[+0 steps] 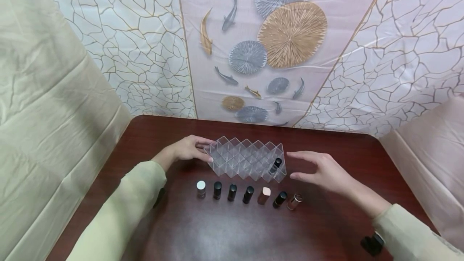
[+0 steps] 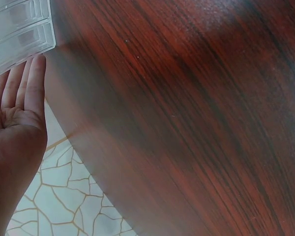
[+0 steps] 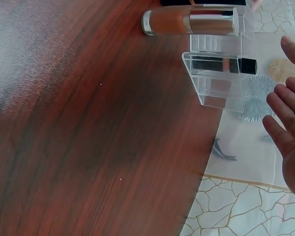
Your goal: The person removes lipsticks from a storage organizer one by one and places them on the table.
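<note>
A clear organizer (image 1: 239,158) with diamond-shaped compartments stands on the table. One black-capped lipstick tube (image 1: 276,165) leans in a compartment near its right end. My left hand (image 1: 188,148) is at the organizer's left end, thumb at the front and fairly straight fingers behind. Those fingers (image 2: 35,81) touch or nearly touch its side in the left wrist view. Just off the right end, my right hand (image 1: 319,170) holds nothing, thumb and fingers spread apart. In the right wrist view, fingers (image 3: 285,108) extend beside the organizer (image 3: 216,101), with a gap between.
Before the organizer stand several cosmetic tubes in a row: a white-capped tube (image 1: 201,189) at left, black-capped tubes (image 1: 232,192), a pink-capped tube (image 1: 264,195) and a brown tube (image 1: 294,201) at right. Patterned cloth (image 1: 253,92) hangs behind the dark wooden table (image 1: 224,233).
</note>
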A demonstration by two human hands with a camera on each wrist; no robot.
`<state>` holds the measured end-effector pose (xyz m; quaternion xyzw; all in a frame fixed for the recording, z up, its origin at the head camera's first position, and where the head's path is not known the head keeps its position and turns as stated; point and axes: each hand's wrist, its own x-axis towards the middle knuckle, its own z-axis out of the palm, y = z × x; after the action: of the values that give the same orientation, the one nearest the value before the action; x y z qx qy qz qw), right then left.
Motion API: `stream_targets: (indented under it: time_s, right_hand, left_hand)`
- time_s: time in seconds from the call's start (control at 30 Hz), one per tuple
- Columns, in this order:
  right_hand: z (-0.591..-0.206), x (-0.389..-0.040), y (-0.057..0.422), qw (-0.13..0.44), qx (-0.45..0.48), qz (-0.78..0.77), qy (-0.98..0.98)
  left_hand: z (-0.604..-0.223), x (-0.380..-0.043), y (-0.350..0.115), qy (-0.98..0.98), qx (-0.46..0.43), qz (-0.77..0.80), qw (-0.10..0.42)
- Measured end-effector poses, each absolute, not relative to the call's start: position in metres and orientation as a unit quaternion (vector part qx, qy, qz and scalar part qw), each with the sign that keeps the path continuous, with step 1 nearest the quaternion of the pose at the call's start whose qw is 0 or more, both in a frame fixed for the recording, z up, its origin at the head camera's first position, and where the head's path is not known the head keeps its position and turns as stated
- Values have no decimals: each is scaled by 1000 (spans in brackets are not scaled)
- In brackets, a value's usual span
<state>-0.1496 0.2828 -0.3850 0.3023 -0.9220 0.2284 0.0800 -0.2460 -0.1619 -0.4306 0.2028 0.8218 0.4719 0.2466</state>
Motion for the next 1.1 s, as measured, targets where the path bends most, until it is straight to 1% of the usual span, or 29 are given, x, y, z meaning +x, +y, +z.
stream_targets:
  time_s: [0.17, 0.47, 0.73, 1.1]
  right_hand:
    - [-385, -157, 281, 71, 296, 231, -924]
    - [-388, -169, 280, 28, 278, 235, -931]
    - [-393, -177, 274, 32, 304, 236, -922]
    - [-400, -184, 267, 18, 311, 236, -920]
  left_hand:
    - [-430, -246, -163, 825, 201, 468, 245]
    - [-432, -248, -162, 821, 198, 475, 248]
    - [-432, -248, -162, 821, 198, 474, 249]
    - [-433, -249, -163, 819, 198, 476, 252]
